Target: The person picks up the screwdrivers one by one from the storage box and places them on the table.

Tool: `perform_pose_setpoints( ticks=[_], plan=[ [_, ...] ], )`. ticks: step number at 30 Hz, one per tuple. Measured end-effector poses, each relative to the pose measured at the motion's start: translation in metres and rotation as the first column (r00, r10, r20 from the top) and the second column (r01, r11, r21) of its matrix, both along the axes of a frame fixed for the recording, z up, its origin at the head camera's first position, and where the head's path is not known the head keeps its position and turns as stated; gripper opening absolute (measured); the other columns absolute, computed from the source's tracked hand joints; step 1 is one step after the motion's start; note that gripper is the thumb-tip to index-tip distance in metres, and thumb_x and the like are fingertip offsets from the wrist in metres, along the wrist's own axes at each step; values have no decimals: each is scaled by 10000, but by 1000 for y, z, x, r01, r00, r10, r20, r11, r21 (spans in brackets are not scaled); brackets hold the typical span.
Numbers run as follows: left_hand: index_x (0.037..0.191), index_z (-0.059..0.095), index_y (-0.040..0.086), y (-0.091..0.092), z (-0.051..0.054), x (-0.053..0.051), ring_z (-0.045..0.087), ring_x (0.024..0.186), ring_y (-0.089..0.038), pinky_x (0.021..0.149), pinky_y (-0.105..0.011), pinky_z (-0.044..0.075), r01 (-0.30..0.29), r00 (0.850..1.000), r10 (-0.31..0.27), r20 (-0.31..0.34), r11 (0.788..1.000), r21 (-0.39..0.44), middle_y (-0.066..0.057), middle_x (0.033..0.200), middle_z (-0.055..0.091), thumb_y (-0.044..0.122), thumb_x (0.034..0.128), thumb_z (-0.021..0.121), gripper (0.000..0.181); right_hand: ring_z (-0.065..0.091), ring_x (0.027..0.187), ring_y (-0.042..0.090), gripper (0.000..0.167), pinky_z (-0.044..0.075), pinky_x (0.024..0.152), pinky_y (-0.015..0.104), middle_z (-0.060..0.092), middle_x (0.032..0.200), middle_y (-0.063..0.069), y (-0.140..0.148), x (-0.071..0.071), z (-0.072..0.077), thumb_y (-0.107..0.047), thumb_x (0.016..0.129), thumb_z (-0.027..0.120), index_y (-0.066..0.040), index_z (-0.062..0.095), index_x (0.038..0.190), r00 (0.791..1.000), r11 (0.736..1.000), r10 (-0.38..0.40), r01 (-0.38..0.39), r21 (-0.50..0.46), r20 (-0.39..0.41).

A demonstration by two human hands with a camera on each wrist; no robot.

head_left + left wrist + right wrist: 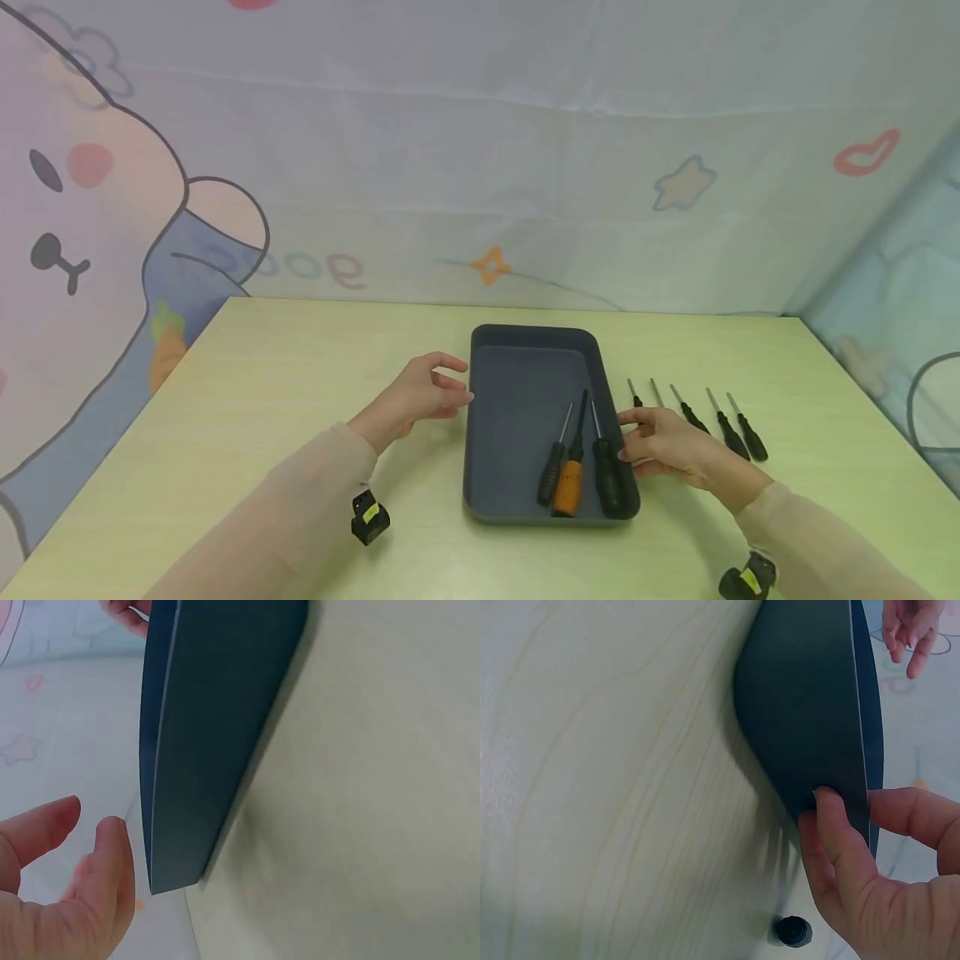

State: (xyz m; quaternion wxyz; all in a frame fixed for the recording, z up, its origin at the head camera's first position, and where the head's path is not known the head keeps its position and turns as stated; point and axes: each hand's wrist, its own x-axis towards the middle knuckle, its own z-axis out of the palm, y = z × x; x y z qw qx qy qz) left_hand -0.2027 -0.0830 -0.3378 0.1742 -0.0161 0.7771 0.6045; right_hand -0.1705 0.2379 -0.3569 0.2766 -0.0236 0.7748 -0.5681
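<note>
A dark grey rectangular tray (506, 433) lies on the table with three screwdrivers in its near right part: a slim black one (551, 475), an orange-handled one (567, 487) and a thick black one (607, 479). My right hand (667, 448) pinches the tray's right wall; in the right wrist view the thumb (844, 840) presses the outer side while a finger (907, 814) reaches over the rim. Beside the left rim is my left hand (423, 390), its fingers loosely bent. The left wrist view shows these fingers (112, 862) apart from the tray wall (202, 742).
To the right of the tray, several black-handled screwdrivers (731, 437) lie in a row on the pale wooden table (300, 358), some partly behind the right hand. A printed cloth (450, 167) hangs behind the table's far edge.
</note>
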Motion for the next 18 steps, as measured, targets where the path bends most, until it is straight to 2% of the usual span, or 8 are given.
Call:
perform_pose_setpoints(
  ticks=[6,11,18],
  plan=[
    [1252,493,12,5,10,-5,608,1019,-330,829,-370,525,62,998,-62,28,998,-6,-192,1109,573,14,847,662,439,588,820,171,631,545,702,339,536,972,157,-1,-1,-1,64,820,552,173,219,1344,1000,1000,0,0,-16,4],
    [1275,493,28,11,16,-9,586,1060,-335,838,-355,521,130,990,-129,59,991,-12,-185,1125,592,31,859,651,445,583,817,173,628,543,696,335,525,971,158,0,-1,-2,69,823,549,171,217,1347,1000,1000,-4,4,-12,4],
    [1262,485,0,22,16,-10,598,1028,-324,791,-338,535,175,981,-174,90,985,-3,-174,1058,635,16,849,651,445,591,816,177,624,547,699,343,536,973,163,0,-1,-3,72,823,551,174,221,1344,1000,1000,-2,2,-16,0]
  ],
)
